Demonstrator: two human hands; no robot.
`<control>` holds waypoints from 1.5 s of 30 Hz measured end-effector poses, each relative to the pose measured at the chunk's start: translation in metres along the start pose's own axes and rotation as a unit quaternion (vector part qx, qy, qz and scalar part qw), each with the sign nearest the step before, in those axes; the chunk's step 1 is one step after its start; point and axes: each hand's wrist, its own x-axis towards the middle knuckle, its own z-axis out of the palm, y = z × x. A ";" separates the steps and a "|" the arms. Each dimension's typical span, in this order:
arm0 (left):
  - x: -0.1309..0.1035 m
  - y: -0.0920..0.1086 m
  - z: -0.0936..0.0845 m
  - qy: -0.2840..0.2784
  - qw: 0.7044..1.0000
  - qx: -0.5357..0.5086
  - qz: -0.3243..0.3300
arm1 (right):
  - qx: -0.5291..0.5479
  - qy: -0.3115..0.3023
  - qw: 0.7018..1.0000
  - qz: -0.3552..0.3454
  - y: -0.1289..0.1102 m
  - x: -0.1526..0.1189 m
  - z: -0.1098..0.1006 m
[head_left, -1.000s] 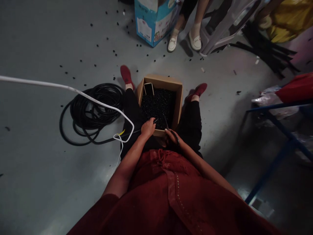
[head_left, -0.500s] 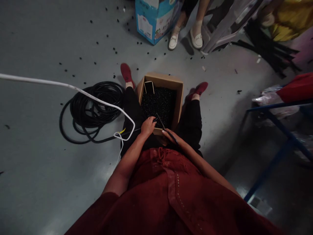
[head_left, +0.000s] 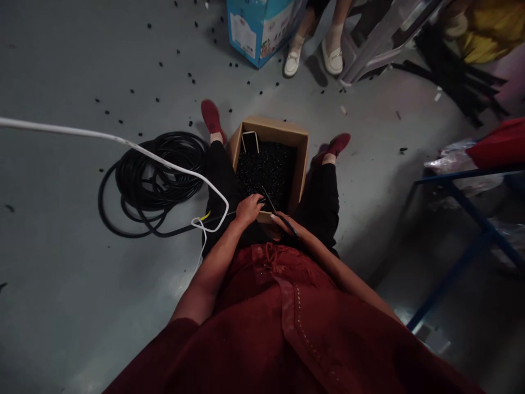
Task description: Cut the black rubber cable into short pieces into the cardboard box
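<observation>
A cardboard box (head_left: 304,164) stands between my legs, with many small black pieces (head_left: 270,167) in it. Over its near edge my left hand (head_left: 248,209) is closed on a black tube (head_left: 221,218), whose end points right. The tube runs left to a black coil (head_left: 158,172) on the floor. My right hand (head_left: 287,223) is closed round the handles of dark scissors (head_left: 271,203); their blades reach up and left beside the tube end. A small open-topped frame (head_left: 250,143) stands in the box's far left corner.
A white cable (head_left: 115,138) crosses in front from the left. A blue carton (head_left: 250,33), another person's feet in white shoes (head_left: 292,63) and a plastic stool (head_left: 365,54) are beyond. Blue metal framing (head_left: 471,210) stands at right. Small black bits dot the floor.
The whole view has shifted slightly, with the floor items a little higher in the picture. Both hands keep their holds near the box's near edge.
</observation>
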 end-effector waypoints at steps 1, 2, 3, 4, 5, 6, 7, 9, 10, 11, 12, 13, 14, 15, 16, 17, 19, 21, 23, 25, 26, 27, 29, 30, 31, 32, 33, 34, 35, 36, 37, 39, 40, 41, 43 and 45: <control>0.000 0.000 -0.001 -0.002 1.000 0.001 -0.001 | 0.009 -0.001 1.000 0.008 -0.001 0.000 0.000; -0.001 0.000 -0.001 -0.004 1.000 0.002 -0.003 | 0.016 -0.001 1.000 0.018 -0.002 0.001 0.000; -0.001 0.001 -0.002 -0.005 1.000 0.002 -0.004 | 0.022 -0.001 0.999 0.027 -0.003 0.002 0.000; -0.001 0.001 -0.002 -0.007 1.000 0.002 -0.004 | 0.023 0.004 0.999 0.032 -0.004 0.003 0.000; -0.002 0.001 -0.002 -0.009 1.000 0.001 -0.004 | 0.022 0.011 0.999 0.036 -0.005 0.005 0.001; -0.002 0.001 -0.003 -0.011 1.000 0.000 -0.003 | 0.019 0.019 0.999 0.039 -0.005 0.006 0.001; -0.003 0.001 -0.003 -0.015 1.000 -0.002 -0.002 | 0.016 0.027 0.999 0.042 -0.005 0.008 0.002; -0.003 0.001 -0.004 -0.019 1.000 -0.004 0.000 | 0.008 0.043 0.998 0.049 -0.003 0.010 0.004; -0.003 0.001 -0.004 -0.020 1.000 -0.006 0.001 | 0.004 0.051 0.997 0.054 -0.001 0.011 0.006; -0.003 0.001 -0.004 -0.021 1.000 -0.006 0.001 | -0.004 0.057 0.996 0.062 0.002 0.012 0.007; -0.003 0.001 -0.004 -0.021 1.000 -0.007 0.001 | -0.015 0.062 0.996 0.069 0.004 0.012 0.008; -0.003 0.001 -0.003 -0.021 1.000 -0.005 -0.001 | -0.029 0.068 0.994 0.077 0.007 0.012 0.009; -0.003 0.002 -0.003 -0.020 1.000 -0.001 -0.003 | -0.043 0.076 0.993 0.081 0.010 0.012 0.010; -0.003 0.002 -0.002 -0.020 1.000 0.005 -0.005 | -0.056 0.082 0.992 0.080 0.012 0.012 0.011; -0.004 0.003 -0.002 -0.019 1.000 0.013 -0.006 | -0.067 0.086 0.991 0.078 0.013 0.011 0.012; -0.004 0.004 -0.001 -0.017 1.000 0.024 -0.004 | -0.076 0.087 0.990 0.076 0.015 0.011 0.012; -0.007 0.008 0.000 -0.007 0.998 0.057 0.006 | -0.096 0.088 0.989 0.076 0.015 0.011 0.013; -0.011 0.011 0.000 0.005 0.994 0.106 0.021 | -0.118 0.086 0.986 0.080 0.014 0.012 0.012; -0.017 0.015 -0.002 0.012 0.986 0.163 0.030 | -0.132 0.088 0.984 0.082 0.013 0.013 0.011; -0.022 0.016 -0.005 0.014 0.978 0.207 0.026 | -0.142 0.094 0.982 0.085 0.012 0.015 0.010; -0.024 0.016 -0.006 0.014 0.975 0.220 0.021 | -0.146 0.098 0.981 0.087 0.012 0.015 0.009; -0.025 0.016 -0.007 0.011 0.974 0.226 0.016 | -0.150 0.100 0.980 0.089 0.012 0.016 0.008; -0.025 0.014 -0.008 0.001 0.974 0.227 0.012 | -0.156 0.100 0.979 0.090 0.013 0.017 0.006; -0.025 0.014 -0.008 -0.006 0.975 0.223 0.014 | -0.158 0.098 0.978 0.090 0.013 0.017 0.006; -0.024 0.013 -0.008 -0.013 0.976 0.218 0.016 | -0.159 0.098 0.978 0.091 0.014 0.017 0.006; -0.023 0.012 -0.008 -0.019 0.977 0.213 0.018 | -0.161 0.097 0.978 0.093 0.014 0.017 0.005; -0.021 0.011 -0.008 -0.023 0.977 0.210 0.019 | -0.163 0.097 0.977 0.094 0.014 0.017 0.005; -0.020 0.010 -0.008 -0.027 0.978 0.208 0.021 | -0.164 0.097 0.977 0.097 0.015 0.017 0.006; -0.019 0.010 -0.008 -0.030 0.977 0.208 0.022 | -0.165 0.097 0.977 0.098 0.015 0.018 0.006; -0.018 0.009 -0.007 -0.032 0.977 0.209 0.023 | -0.165 0.097 0.976 0.100 0.015 0.018 0.006; -0.018 0.009 -0.007 -0.034 0.977 0.211 0.024 | -0.165 0.097 0.976 0.102 0.015 0.018 0.006; -0.017 0.007 -0.007 -0.034 0.975 0.217 0.026 | -0.161 0.097 0.977 0.103 0.015 0.018 0.006; -0.016 0.007 -0.007 -0.033 0.975 0.219 0.026 | -0.158 0.099 0.977 0.103 0.015 0.018 0.006; -0.016 0.007 -0.008 -0.033 0.974 0.222 0.025 | -0.154 0.100 0.977 0.104 0.014 0.018 0.006; -0.015 0.006 -0.007 -0.037 0.974 0.224 0.022 | -0.143 0.103 0.979 0.105 0.014 0.018 0.007; -0.014 0.005 -0.007 -0.040 0.974 0.223 0.019 | -0.128 0.105 0.981 0.105 0.013 0.018 0.007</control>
